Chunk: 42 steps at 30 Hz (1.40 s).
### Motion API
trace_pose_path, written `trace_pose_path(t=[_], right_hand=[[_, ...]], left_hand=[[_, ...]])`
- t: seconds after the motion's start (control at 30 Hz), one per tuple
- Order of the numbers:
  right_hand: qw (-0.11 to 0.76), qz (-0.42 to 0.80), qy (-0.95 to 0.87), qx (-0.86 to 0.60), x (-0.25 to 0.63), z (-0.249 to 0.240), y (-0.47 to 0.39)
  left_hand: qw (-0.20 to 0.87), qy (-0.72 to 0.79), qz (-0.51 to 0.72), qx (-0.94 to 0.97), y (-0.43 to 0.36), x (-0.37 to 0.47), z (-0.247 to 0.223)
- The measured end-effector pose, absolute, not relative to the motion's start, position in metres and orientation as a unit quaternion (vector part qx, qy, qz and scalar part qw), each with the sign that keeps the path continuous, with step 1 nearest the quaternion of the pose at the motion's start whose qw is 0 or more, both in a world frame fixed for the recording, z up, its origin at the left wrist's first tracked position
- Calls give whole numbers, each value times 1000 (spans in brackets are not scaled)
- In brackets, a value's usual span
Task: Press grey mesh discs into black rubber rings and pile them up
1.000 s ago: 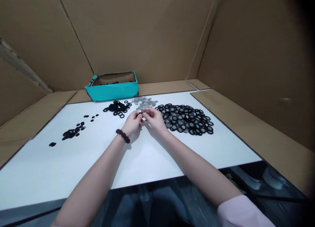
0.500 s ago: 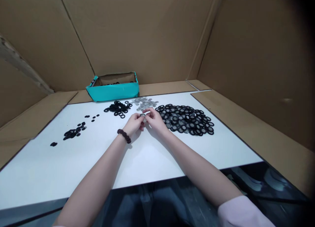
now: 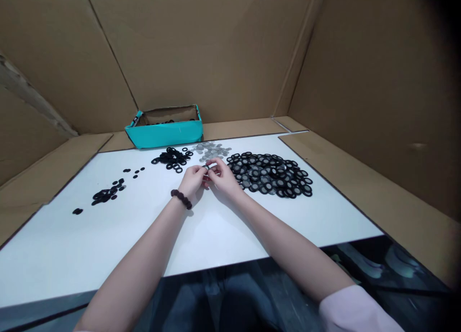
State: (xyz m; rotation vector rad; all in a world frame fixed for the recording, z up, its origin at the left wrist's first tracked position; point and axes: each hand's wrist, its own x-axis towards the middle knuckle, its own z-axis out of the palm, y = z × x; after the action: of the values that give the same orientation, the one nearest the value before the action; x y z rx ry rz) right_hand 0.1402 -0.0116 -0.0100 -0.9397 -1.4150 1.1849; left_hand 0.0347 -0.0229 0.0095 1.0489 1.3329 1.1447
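Pinching one small dark-rimmed piece [image 3: 206, 167], in front of the teal box [image 3: 163, 135]

Left hand [image 3: 192, 181] had the piece gripped between thumb and fingers, nearer the wearer than the box's right end. Right hand [image 3: 221, 178] met it there, thumb and fingertips closed on the piece's other edge. Too small to tell whether the centre was filled. Dark beaded-looking band [image 3: 181, 199] on the left wrist; pale sleeve [image 3: 355, 308] on the right arm.

Print: a dark-and-white marking [image 3: 136, 118] at the box's left corner, too small to read. Black pieces showed inside the box, over its front wall.

Just in front of the box: a heap of black rings [image 3: 173, 157]. Off its right front corner: loose grey discs [image 3: 211, 151]. Farther right and nearer than the box: the largest heap, black-rimmed discs with grey centres [image 3: 270, 174]. To the box's left and nearer: scattered small black discs [image 3: 104, 195].

White board [image 3: 216, 236] extended forward from the box; cardboard wall [image 3: 216, 48] stood behind it.
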Motion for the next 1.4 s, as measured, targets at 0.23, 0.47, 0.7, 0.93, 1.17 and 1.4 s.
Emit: trace_pose_path(t=[0.23,0.47,0.7,0.93,1.17,1.4], right_hand=[[505,532,-548,-402,142,-1,-14],[493,555,-537,-401,142,0,-13],[468,577,-527,-413,145,4,-12],[511,539,-446,-500,152,5,-3],[476,631,-414,-452,150,7,-5],[482,632,-407,-450,152,5,-4]], left_hand=[[564,519,436,471,-23,35,9],[586,522,446,430,-21,33,11],[612,512,408,445,-22,34,12],[431,553,415,580,-26,32,12],[228,515,395,726,-22,24,2],[148,517,370,757,-29,29,4]])
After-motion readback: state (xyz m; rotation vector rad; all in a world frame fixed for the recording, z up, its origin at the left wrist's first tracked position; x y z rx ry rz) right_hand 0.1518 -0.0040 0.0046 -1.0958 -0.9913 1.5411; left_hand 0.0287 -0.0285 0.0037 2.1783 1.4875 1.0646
